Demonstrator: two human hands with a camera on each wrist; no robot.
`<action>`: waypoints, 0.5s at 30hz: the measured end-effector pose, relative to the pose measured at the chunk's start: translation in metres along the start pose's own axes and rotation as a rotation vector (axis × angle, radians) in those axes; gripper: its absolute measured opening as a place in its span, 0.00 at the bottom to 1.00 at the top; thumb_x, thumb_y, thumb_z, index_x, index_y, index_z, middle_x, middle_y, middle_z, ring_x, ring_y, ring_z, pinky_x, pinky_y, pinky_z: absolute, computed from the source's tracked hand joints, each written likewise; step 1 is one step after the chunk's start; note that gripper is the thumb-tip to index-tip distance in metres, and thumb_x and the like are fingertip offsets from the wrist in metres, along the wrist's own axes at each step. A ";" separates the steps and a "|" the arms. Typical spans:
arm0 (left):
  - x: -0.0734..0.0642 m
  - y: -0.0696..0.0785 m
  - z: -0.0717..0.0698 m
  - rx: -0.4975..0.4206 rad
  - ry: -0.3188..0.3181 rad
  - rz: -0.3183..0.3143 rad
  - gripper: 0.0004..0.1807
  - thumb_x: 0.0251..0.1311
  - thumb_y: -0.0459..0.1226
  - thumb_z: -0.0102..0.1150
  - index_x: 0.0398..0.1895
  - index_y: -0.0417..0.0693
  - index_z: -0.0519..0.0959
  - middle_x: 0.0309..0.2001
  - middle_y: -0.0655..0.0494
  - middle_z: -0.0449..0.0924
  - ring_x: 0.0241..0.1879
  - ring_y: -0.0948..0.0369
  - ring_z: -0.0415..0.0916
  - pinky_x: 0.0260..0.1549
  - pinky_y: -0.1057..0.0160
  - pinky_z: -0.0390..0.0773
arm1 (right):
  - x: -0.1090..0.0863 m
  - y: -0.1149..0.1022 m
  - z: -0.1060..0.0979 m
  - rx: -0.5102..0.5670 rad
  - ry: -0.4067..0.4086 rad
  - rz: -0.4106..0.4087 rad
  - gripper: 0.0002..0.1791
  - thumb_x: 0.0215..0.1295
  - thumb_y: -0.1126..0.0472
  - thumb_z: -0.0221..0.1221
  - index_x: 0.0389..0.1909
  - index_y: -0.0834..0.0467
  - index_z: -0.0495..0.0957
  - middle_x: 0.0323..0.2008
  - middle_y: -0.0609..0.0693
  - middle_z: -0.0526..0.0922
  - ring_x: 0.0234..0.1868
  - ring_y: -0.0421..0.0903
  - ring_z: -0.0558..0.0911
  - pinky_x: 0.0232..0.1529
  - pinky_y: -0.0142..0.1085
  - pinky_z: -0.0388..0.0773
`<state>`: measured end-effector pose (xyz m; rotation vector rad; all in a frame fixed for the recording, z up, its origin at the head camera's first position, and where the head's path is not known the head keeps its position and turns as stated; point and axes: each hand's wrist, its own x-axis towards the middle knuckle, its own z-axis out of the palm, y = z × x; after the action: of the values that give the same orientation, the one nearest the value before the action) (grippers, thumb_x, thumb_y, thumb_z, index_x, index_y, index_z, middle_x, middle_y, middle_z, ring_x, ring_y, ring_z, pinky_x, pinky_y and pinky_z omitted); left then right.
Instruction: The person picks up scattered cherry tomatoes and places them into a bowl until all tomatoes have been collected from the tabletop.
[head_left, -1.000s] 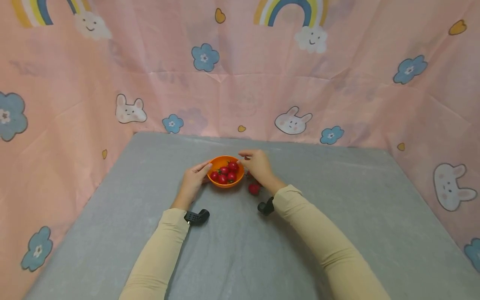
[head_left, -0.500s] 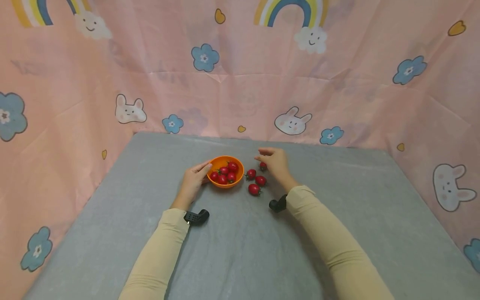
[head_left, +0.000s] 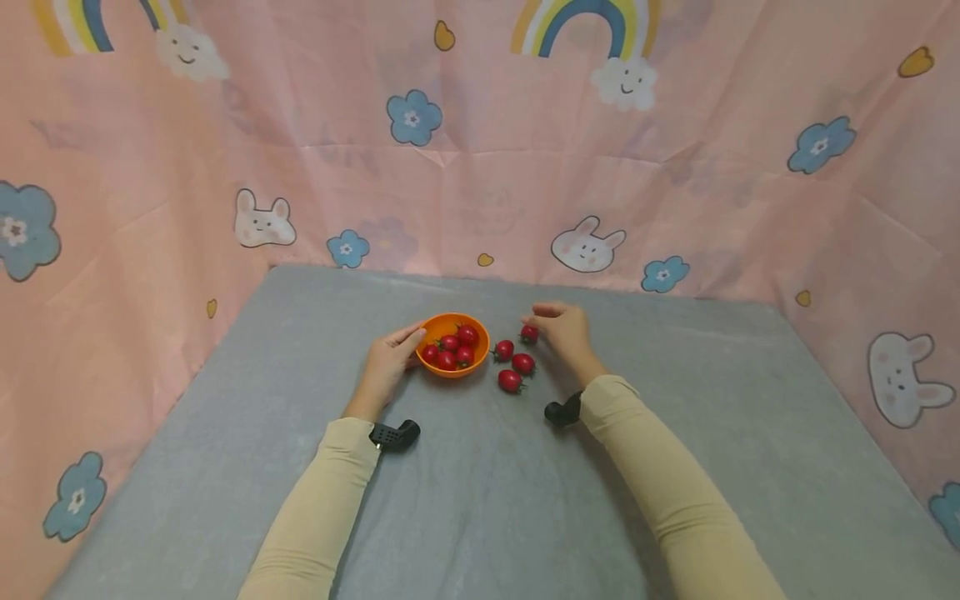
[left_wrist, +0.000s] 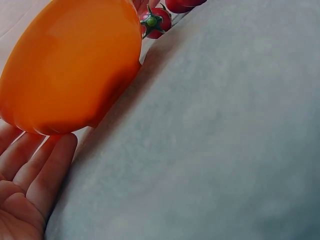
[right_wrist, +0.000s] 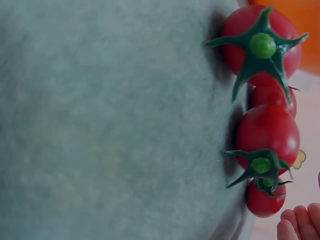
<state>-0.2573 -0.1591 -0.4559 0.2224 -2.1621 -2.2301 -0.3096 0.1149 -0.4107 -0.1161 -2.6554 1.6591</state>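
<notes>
An orange bowl (head_left: 450,374) with several small red tomatoes (head_left: 447,342) in it stands near the middle of the table. My left hand (head_left: 386,363) holds it from the left, thumb at the rim. In the left wrist view, the fingers (left_wrist: 42,167) lie against the bowl's outer wall (left_wrist: 75,65). My right hand (head_left: 566,335) is beside the farthest loose tomato (head_left: 528,334), fingers relaxed. Its fingertips (right_wrist: 300,218) appear apart from the tomatoes in the right wrist view. More loose tomatoes (head_left: 523,363) lie between bowl and right hand, green stems attached (right_wrist: 262,46).
A grey cloth covers the table (head_left: 465,517). Behind it and at both sides hangs a pink printed curtain (head_left: 495,192). Black devices (head_left: 396,435) are strapped to both wrists.
My right hand has moved from the bowl's right rim rightward to the farthest loose tomato, uncovering the loose tomatoes. The left hand and the bowl have stayed in place.
</notes>
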 end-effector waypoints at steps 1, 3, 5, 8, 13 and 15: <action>0.000 0.000 0.000 0.004 0.001 -0.001 0.23 0.70 0.43 0.58 0.63 0.43 0.78 0.65 0.46 0.77 0.37 0.72 0.79 0.34 0.74 0.82 | 0.000 0.001 0.000 -0.003 -0.001 0.010 0.23 0.61 0.59 0.67 0.56 0.65 0.81 0.56 0.61 0.83 0.64 0.54 0.75 0.65 0.47 0.73; 0.000 0.000 0.001 0.009 0.002 -0.001 0.22 0.70 0.43 0.58 0.63 0.43 0.78 0.64 0.46 0.77 0.36 0.73 0.79 0.34 0.74 0.81 | 0.000 0.002 0.000 -0.007 0.000 0.027 0.23 0.61 0.58 0.67 0.56 0.65 0.81 0.56 0.61 0.83 0.64 0.54 0.75 0.65 0.47 0.73; 0.000 0.000 0.001 0.006 0.001 0.001 0.23 0.69 0.43 0.59 0.63 0.43 0.78 0.64 0.46 0.77 0.36 0.72 0.79 0.34 0.75 0.81 | 0.000 0.004 0.000 -0.013 0.005 0.032 0.23 0.61 0.59 0.67 0.56 0.65 0.81 0.56 0.61 0.83 0.63 0.54 0.75 0.65 0.47 0.73; 0.000 -0.001 0.001 0.007 -0.004 -0.002 0.23 0.69 0.43 0.59 0.63 0.43 0.78 0.64 0.46 0.77 0.37 0.72 0.79 0.34 0.75 0.81 | 0.000 0.006 0.000 -0.019 0.014 0.050 0.23 0.60 0.58 0.67 0.55 0.65 0.82 0.56 0.61 0.83 0.61 0.54 0.77 0.63 0.46 0.75; 0.000 0.000 0.000 0.000 -0.013 -0.009 0.23 0.70 0.43 0.58 0.64 0.43 0.77 0.65 0.46 0.76 0.39 0.72 0.79 0.35 0.75 0.82 | -0.001 0.008 0.004 -0.043 0.024 0.083 0.23 0.59 0.58 0.69 0.54 0.64 0.82 0.54 0.60 0.84 0.55 0.51 0.78 0.50 0.36 0.77; 0.000 0.000 0.000 -0.007 -0.019 -0.005 0.24 0.70 0.44 0.58 0.64 0.43 0.76 0.66 0.45 0.75 0.39 0.73 0.79 0.35 0.75 0.82 | -0.001 0.008 0.005 -0.047 0.025 0.095 0.23 0.59 0.58 0.69 0.54 0.64 0.82 0.54 0.60 0.85 0.54 0.50 0.78 0.46 0.33 0.75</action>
<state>-0.2572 -0.1592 -0.4561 0.2075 -2.1649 -2.2516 -0.3079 0.1142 -0.4199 -0.2650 -2.7115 1.6096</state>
